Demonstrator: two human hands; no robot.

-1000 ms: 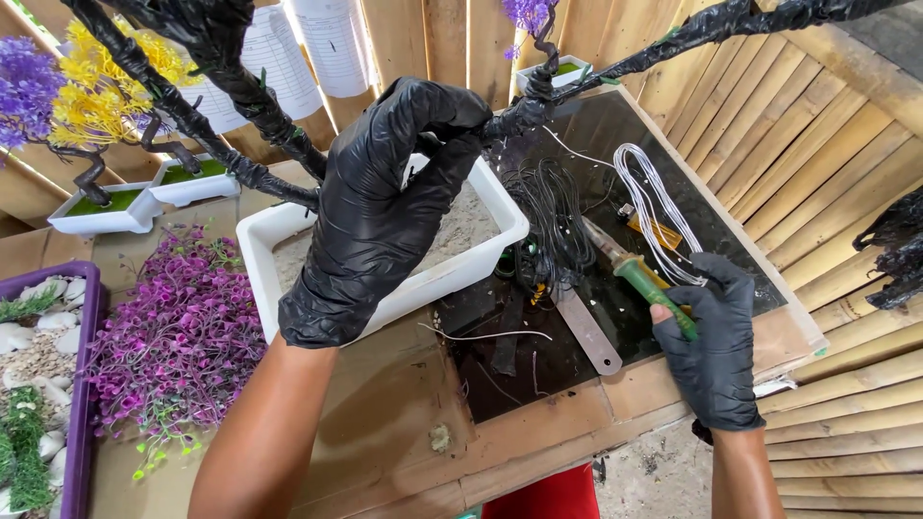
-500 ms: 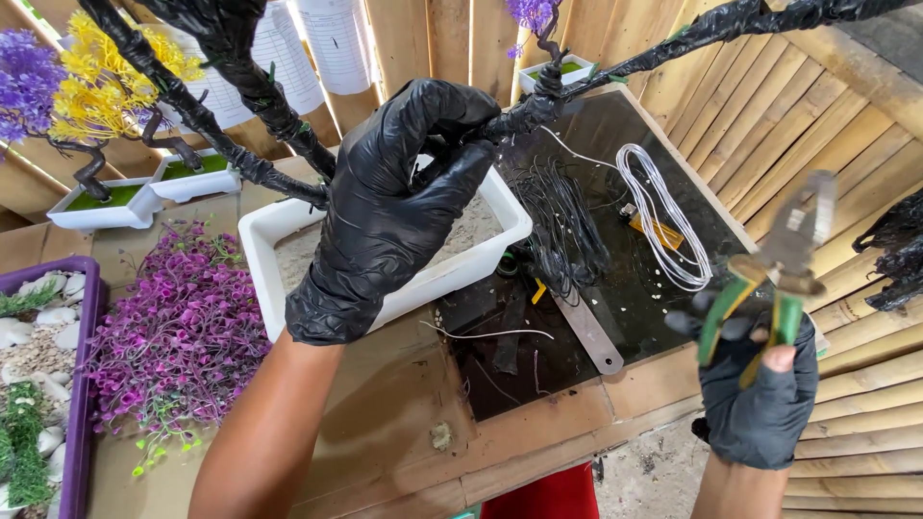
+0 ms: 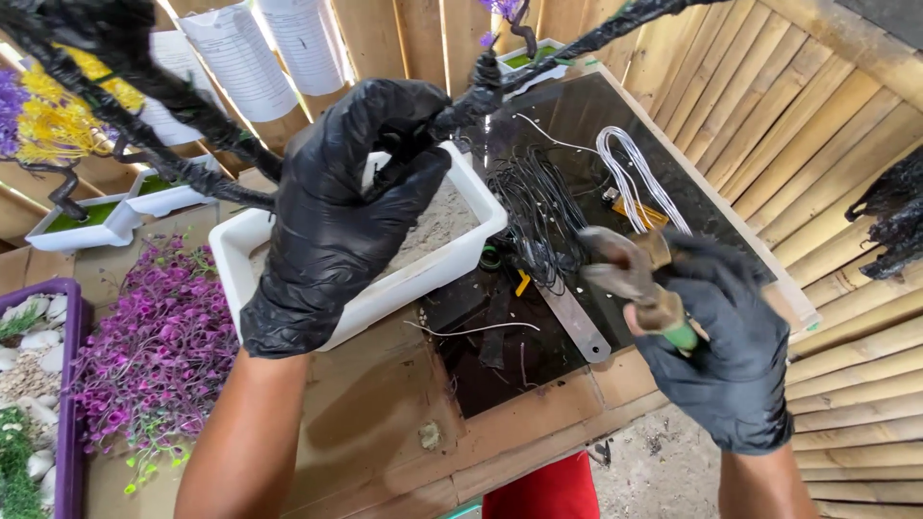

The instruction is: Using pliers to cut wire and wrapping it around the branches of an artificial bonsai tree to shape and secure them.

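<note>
Right hand [image 3: 723,356] swings rusty green-handled pliers [image 3: 635,284] up from the tray, fist clamped on handles | left hand [image 3: 341,207] still pinching black-wrapped wire branch [image 3: 500,72] above white rectangular planter [image 3: 423,274] | pliers closing on branch.

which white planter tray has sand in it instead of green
The big white planter tray under the left hand; the two smaller ones have green tops.

Your gloves [image 3: 336,211]: glossy black rubber. Pliers [image 3: 630,279]: dull rusty metal. Planter [image 3: 385,279]: smooth white plastic. Wall slats [image 3: 769,115]: matt bamboo.
</note>
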